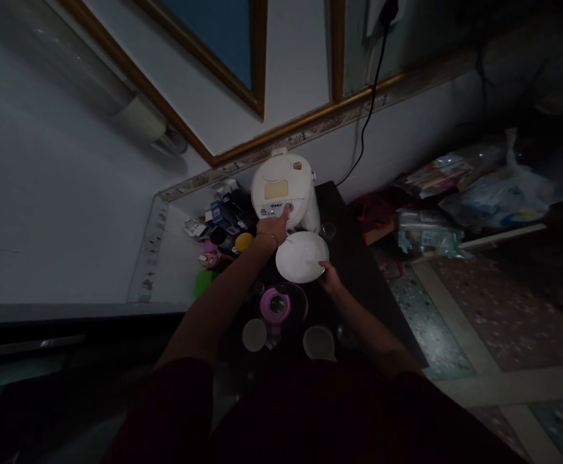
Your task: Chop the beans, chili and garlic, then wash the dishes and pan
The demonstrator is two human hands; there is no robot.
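My left hand [273, 227] reaches forward with one finger stretched onto the button panel of a white electric water pot [284, 188]; the other fingers are curled, and a thin bangle sits on the wrist. A white bowl [301, 257] is held below the pot's front by my right hand [330, 276], which grips its near right rim. Pot and bowl are over a small dark table [359, 264].
On the table near me are a glass pitcher with a purple lid [276, 305], two pale cups [254, 334] [319, 342] and a small glass [328, 230]. Small boxes and bottles [223, 216] crowd the left. A black cord [368, 116] runs up the wall. Plastic bags [494, 193] lie on the floor at the right.
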